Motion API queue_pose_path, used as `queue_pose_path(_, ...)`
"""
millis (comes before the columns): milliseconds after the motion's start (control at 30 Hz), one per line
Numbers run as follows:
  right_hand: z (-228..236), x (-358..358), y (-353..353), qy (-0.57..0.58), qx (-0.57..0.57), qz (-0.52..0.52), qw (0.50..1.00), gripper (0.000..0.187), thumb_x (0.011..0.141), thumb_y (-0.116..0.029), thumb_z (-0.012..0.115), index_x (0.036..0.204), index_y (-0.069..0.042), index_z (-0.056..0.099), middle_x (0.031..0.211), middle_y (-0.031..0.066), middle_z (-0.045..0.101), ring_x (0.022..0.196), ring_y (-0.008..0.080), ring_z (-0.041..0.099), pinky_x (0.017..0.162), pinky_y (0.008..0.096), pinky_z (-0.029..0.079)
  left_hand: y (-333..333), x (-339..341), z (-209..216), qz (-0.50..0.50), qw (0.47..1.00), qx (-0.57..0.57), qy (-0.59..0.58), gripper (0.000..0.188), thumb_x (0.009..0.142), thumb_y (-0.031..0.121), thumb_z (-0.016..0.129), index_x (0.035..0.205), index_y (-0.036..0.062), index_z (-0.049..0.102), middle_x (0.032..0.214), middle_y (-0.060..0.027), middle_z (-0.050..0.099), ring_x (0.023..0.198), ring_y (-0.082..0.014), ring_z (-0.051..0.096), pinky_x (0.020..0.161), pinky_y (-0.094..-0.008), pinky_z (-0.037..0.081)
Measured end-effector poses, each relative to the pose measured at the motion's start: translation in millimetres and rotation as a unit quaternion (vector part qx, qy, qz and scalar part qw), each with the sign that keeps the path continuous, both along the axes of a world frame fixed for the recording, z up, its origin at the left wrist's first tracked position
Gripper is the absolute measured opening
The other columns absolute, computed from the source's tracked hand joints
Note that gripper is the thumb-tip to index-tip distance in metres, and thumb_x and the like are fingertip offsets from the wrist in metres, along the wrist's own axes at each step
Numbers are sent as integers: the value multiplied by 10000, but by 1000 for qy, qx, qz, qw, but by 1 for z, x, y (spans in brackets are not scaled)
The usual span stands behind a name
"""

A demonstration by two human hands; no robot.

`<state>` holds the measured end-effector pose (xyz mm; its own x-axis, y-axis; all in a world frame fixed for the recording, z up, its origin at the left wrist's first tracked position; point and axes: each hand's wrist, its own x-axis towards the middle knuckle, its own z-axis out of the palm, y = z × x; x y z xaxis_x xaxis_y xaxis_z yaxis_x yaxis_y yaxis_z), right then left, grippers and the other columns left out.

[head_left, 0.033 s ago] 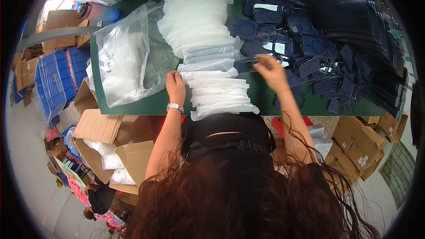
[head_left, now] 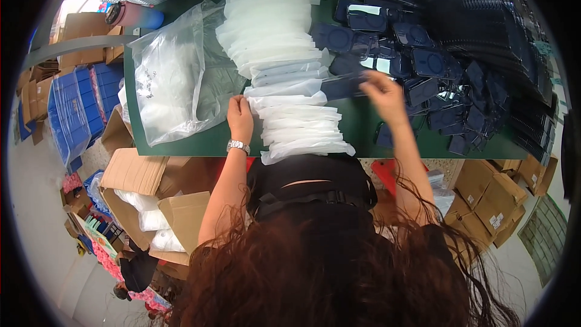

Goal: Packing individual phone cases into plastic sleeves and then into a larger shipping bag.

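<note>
Overhead view of a person working at a green table (head_left: 360,130) with two bare hands. The left hand (head_left: 240,120), a metal watch (head_left: 238,146) at its wrist, has its fingers closed together, apparently pinching the left end of a thin white pouch (head_left: 284,89). The right hand (head_left: 382,94) is slightly blurred; its bent fingers seem to pinch the outer end of a dark phone case (head_left: 342,87). The chief risk, I judge, is snagging: if the case meets the pouch's soft edge askew, the film could crumple or tear. A loose left pinch might also let the pouch slide and drag the overlapping row of pouches (head_left: 266,24) out of line, and a weak right grip could drop the case. The case lies just left of the right fingertips, roughly flat, bridging toward the pouch; whether its inner end is inside or merely over the edge cannot be told. It is well right of the left hand. Beyond the right hand spreads a heap of similar cases (head_left: 430,63).
</note>
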<state>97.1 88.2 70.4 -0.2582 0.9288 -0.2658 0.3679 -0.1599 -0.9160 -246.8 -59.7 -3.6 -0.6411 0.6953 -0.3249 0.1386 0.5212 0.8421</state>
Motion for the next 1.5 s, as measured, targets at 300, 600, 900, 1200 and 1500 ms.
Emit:
queue_pose_path(300,48,111,86,-259,299,-213,893,328,854,-125,692,1163,-25,650,835,15,639,586,45,444,535,211,393,12,-5,6,-44,992,-63,-99,201,938,188,560,987,4,625,867,-12,616,730,-95,552,663,-234,475)
queue_pose_path(600,-47,-84,-10,-56,77,4,995,239,868,-149,641,1057,-6,677,864,77,697,743,116,629,669,253,484,32,24,29,-28,1000,-3,0,252,897,125,623,1092,-35,628,906,-56,666,779,-90,563,698,-245,451)
queue_pose_path(900,-50,-89,-27,0,-17,32,999,341,819,-147,699,1115,10,634,819,66,677,700,98,581,648,253,466,27,17,21,-1,999,45,6,168,913,140,608,928,-22,650,754,5,618,671,-53,502,605,-217,404)
queue_pose_path(1200,-38,-65,-19,-17,-64,72,995,169,778,-135,691,868,-25,601,758,26,600,685,106,545,638,258,451,16,8,0,66,994,36,-80,108,941,129,566,952,29,606,778,27,571,681,-54,484,598,-224,410)
queue_pose_path(1500,37,93,71,-4,50,-188,981,259,854,-115,699,1098,-36,666,761,-47,620,618,20,503,539,192,401,33,-1,32,100,969,29,-223,225,941,243,587,949,19,605,820,3,573,734,-82,544,665,-264,508)
